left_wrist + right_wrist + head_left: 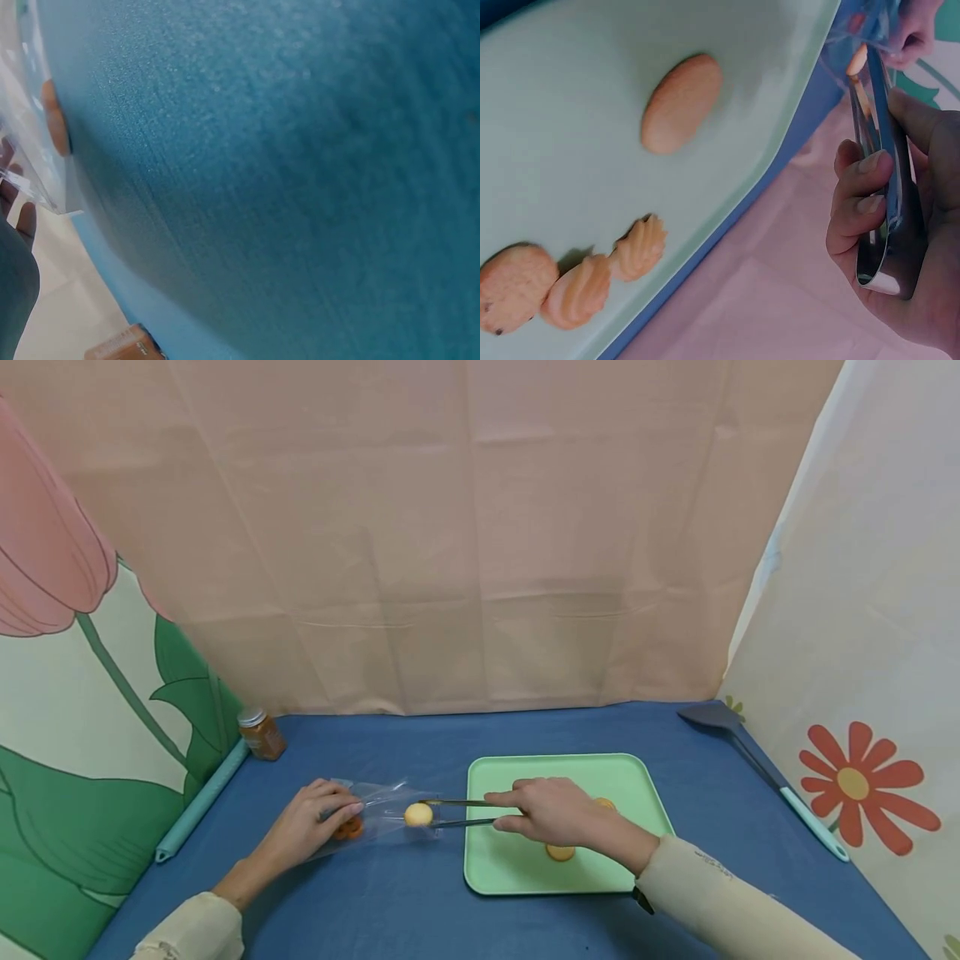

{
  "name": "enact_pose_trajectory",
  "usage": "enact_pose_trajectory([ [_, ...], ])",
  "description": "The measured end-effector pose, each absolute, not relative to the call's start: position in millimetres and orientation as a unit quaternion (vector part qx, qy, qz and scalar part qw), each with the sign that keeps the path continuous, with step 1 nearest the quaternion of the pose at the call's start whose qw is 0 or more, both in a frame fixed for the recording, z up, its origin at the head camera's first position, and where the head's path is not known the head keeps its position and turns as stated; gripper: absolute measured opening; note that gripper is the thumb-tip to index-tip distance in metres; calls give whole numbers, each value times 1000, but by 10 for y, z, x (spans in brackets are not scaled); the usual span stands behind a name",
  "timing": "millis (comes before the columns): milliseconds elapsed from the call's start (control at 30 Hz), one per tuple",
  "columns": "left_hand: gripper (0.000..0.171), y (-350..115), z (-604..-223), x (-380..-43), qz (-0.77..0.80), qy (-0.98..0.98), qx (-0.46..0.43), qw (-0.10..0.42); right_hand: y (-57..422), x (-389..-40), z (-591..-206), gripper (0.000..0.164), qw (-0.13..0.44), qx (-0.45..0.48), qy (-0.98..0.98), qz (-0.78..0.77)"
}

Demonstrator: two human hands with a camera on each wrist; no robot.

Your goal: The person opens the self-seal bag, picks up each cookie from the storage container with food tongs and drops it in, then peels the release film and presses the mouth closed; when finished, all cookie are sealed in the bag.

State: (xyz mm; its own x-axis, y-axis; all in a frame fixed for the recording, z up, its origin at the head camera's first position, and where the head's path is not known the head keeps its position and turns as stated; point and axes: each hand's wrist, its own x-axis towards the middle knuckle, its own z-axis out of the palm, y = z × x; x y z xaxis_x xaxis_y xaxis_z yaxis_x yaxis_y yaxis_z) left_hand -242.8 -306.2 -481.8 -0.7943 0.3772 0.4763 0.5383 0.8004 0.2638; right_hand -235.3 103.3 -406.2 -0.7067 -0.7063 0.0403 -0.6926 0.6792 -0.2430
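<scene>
My left hand (318, 814) grips a clear plastic bag (382, 795) on the left side of the table. Orange-brown pieces (349, 828) show inside it, partly covered by the fingers. With my right hand (551, 812) I hold metal tongs (900, 247), their arms reaching left into the bag's mouth. A round pale cookie (418, 814) lies between the tong tips, overlapped by the clear film. Behind the right hand is a light green tray (487, 864). On it, the right wrist view shows an oval cookie (682, 105), two piped cookies (577, 292) and a speckled round cookie (517, 289).
A brown-filled jar with a silver lid (261, 733) stands at the back left, near a long turquoise roll (202, 802). On the right edge lies a dark turner (750, 760) with a mint handle. Printed cloth walls bound the blue table.
</scene>
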Motion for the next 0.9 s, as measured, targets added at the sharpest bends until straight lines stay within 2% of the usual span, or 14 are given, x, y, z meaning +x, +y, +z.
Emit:
enact_pose_trajectory([
  [567,9,-3038,-4785,-2446,-190,-932,-241,193,546,-2454,-4103,43,54,-395,911,-107],
  [900,10,-3044,-4781,-2445,-198,-926,-252,202,333,-2484,-4125,43,32,-390,916,-90],
])
